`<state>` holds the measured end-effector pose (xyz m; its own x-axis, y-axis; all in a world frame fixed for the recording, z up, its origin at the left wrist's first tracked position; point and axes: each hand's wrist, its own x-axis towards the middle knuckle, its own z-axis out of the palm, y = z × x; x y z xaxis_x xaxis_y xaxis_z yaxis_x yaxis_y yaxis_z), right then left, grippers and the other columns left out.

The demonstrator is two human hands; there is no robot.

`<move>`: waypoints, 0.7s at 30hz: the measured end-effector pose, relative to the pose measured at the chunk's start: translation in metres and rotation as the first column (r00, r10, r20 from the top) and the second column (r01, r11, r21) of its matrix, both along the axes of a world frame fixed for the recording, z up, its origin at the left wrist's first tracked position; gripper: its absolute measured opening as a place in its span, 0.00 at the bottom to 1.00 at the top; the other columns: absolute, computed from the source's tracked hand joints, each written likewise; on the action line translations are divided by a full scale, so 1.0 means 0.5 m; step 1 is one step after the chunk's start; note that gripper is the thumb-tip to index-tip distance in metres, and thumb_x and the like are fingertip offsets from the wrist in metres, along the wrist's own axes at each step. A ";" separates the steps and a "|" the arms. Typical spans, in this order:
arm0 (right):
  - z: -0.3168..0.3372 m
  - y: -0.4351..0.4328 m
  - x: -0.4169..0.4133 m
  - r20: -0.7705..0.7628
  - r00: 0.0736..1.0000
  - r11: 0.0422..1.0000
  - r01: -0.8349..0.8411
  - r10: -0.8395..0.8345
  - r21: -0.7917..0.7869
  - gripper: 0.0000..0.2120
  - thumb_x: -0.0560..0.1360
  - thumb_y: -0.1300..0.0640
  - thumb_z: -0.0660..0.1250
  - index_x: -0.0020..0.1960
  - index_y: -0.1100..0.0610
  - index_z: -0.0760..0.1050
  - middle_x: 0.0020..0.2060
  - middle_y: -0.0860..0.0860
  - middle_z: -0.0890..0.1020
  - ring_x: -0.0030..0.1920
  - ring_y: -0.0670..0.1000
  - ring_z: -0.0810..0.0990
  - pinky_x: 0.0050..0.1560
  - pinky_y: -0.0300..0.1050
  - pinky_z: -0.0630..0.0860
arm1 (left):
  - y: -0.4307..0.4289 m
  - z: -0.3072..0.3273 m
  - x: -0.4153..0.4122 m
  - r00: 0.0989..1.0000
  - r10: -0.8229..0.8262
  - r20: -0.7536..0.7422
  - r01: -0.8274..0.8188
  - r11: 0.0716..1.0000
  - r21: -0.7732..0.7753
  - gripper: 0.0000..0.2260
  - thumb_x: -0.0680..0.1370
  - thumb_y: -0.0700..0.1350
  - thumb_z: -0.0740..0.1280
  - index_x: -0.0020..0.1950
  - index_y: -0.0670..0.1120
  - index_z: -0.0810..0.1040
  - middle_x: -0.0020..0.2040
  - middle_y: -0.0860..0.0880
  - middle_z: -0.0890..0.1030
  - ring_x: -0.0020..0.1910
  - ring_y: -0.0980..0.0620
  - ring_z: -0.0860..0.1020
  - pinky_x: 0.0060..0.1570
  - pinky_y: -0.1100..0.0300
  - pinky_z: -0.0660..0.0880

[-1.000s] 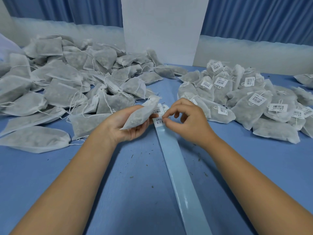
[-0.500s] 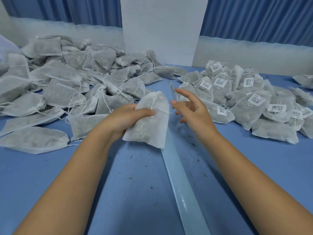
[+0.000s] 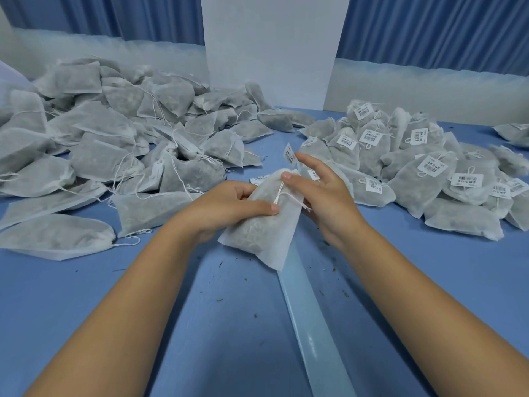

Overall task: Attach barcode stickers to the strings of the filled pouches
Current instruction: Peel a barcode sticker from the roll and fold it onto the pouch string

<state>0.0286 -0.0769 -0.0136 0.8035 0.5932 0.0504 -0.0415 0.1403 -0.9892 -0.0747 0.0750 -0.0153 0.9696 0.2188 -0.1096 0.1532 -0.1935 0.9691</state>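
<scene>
The left hand [image 3: 229,207] is gripping a filled pouch [image 3: 263,233] over the middle of the desk [image 3: 114,296], its thumb lying beside the string [image 3: 282,194]. The right hand [image 3: 329,202] is holding its fingers straight and wide, thumb touching the pouch's top, with a barcode sticker [image 3: 290,155] clinging to the raised index fingertip.

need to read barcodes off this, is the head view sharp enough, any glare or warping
Head view: soft even light, faint shadows on the table; a glare streak on the glossy strip; wide-angle warping tilts the far wall; labels on the right pile show bars, digits too soft to read.
</scene>
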 end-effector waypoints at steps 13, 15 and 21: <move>0.020 0.001 -0.006 0.172 0.976 0.991 0.124 -0.129 0.043 0.10 0.74 0.58 0.72 0.36 0.48 0.83 0.28 0.40 0.78 0.30 0.41 0.72 0.31 0.32 0.70 | 0.010 -0.003 0.011 0.975 0.224 0.008 -0.223 0.974 -0.038 0.05 0.72 0.44 0.76 0.37 0.47 0.83 0.35 0.50 0.84 0.34 0.55 0.81 0.34 0.63 0.76; 0.021 0.001 -0.008 0.176 0.978 0.993 0.111 -0.116 0.038 0.09 0.74 0.59 0.72 0.37 0.49 0.83 0.26 0.39 0.77 0.29 0.40 0.72 0.31 0.32 0.69 | 0.010 -0.005 0.011 0.973 0.232 0.013 -0.232 0.972 -0.038 0.05 0.72 0.44 0.76 0.39 0.46 0.83 0.35 0.51 0.84 0.34 0.55 0.81 0.34 0.63 0.76; 0.009 0.004 -0.008 0.158 0.984 0.992 0.097 -0.084 -0.081 0.04 0.74 0.57 0.73 0.40 0.52 0.83 0.27 0.39 0.78 0.28 0.38 0.73 0.31 0.31 0.70 | 0.004 -0.007 0.013 0.978 0.203 0.045 -0.203 0.979 -0.023 0.02 0.72 0.43 0.76 0.42 0.48 0.84 0.37 0.52 0.85 0.35 0.57 0.82 0.34 0.65 0.75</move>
